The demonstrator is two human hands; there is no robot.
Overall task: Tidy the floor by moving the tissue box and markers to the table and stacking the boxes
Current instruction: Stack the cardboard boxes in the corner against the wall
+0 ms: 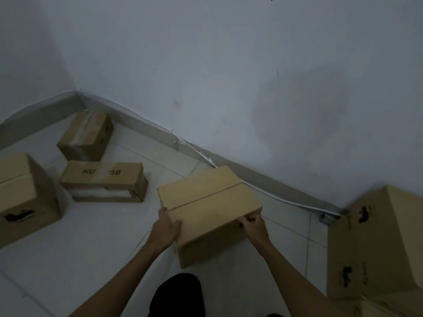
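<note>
A plain cardboard box (207, 202) is in the middle of the view, above the white tiled floor. My left hand (166, 228) presses flat against its left side. My right hand (253, 224) grips its near right edge. To the left, a long box printed with letters (103, 177) lies on the floor, with a smaller taped box (88, 136) behind it near the wall corner. A bigger box (21, 197) stands at the far left edge. No tissue box, markers or table are in sight.
A large cardboard box (380, 243) stands at the right against the wall, with a black mark on its side. A grey skirting board with a white cable (263, 191) runs along the wall. My dark-clothed knee (177, 294) shows at the bottom.
</note>
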